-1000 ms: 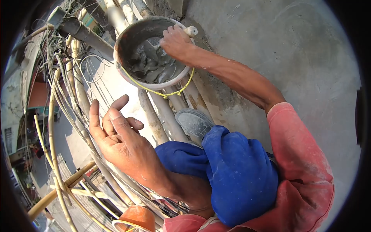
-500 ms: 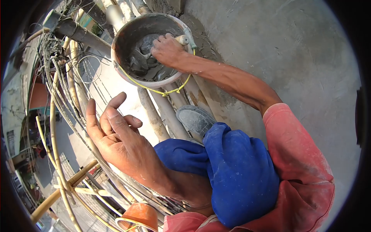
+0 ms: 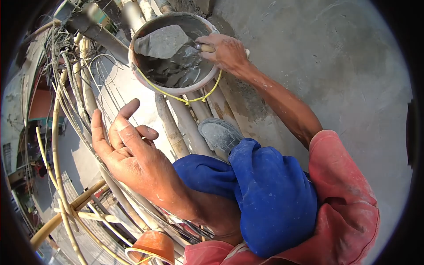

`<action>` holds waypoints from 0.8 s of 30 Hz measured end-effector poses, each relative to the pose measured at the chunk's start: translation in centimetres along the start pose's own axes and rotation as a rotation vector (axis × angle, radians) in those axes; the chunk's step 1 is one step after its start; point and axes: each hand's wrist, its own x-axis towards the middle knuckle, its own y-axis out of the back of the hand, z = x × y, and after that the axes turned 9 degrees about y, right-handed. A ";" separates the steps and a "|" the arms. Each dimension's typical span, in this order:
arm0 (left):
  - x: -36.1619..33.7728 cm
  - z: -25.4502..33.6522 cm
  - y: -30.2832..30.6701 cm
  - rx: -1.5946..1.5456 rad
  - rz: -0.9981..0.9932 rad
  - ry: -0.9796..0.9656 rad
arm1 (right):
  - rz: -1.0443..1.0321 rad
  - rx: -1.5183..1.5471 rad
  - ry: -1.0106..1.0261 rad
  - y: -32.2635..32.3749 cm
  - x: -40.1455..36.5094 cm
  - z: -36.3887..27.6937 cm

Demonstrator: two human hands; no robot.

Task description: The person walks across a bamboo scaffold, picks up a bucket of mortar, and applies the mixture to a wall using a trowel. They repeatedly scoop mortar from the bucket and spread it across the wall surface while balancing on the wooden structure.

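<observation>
No text, label, brand, number or sign could be read anywhere in the head view; no surface showed legible lettering.

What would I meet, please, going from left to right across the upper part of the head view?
Thick pole → trowel blade → right hand → grey concrete surface.

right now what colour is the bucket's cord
Yellow; the cord shows best in the head view.
</observation>
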 end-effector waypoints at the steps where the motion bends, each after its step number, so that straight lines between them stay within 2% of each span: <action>1: -0.1 0.0 0.1 -0.015 -0.006 -0.013 | 0.068 0.069 -0.065 0.6 -1.0 -0.3; 2: -0.1 -0.1 0.1 -0.034 -0.012 -0.029 | 0.141 0.133 -0.130 1.6 -1.9 -0.7; 4: -0.2 0.0 0.2 0.005 -0.022 -0.024 | 0.108 0.139 -0.220 3.2 -4.4 -1.6; 6: -0.1 -0.2 0.2 -0.010 -0.028 -0.030 | 0.242 0.304 -0.358 3.7 -7.7 -2.0; 9: -0.3 -0.2 -0.1 0.001 -0.054 -0.029 | 0.326 0.265 -0.418 3.5 -13.9 -2.5; 11: -0.4 -0.1 -0.2 0.027 -0.074 -0.035 | 0.306 0.272 -0.587 3.5 -17.5 -3.1; 12: -0.4 -0.1 -0.2 0.051 -0.083 -0.039 | 0.306 0.272 -0.597 3.1 -19.2 -3.1; 14: -0.6 -0.2 -0.2 0.047 -0.094 -0.038 | 0.236 0.373 -0.830 2.1 -22.7 -3.0; 19: -0.9 -0.4 -0.1 0.046 -0.135 -0.066 | 0.133 0.523 -1.032 -1.9 -30.6 -3.6; 21: -0.9 -0.3 -0.1 0.073 -0.131 -0.070 | 0.124 0.599 -1.075 -3.3 -31.9 -3.0; 23: -1.1 -0.2 -0.1 0.064 -0.130 -0.062 | 0.004 0.797 -1.224 -3.8 -32.3 -2.2; 24: -1.0 0.0 -0.1 0.052 -0.122 -0.065 | 0.002 0.792 -1.222 -3.8 -31.8 -2.0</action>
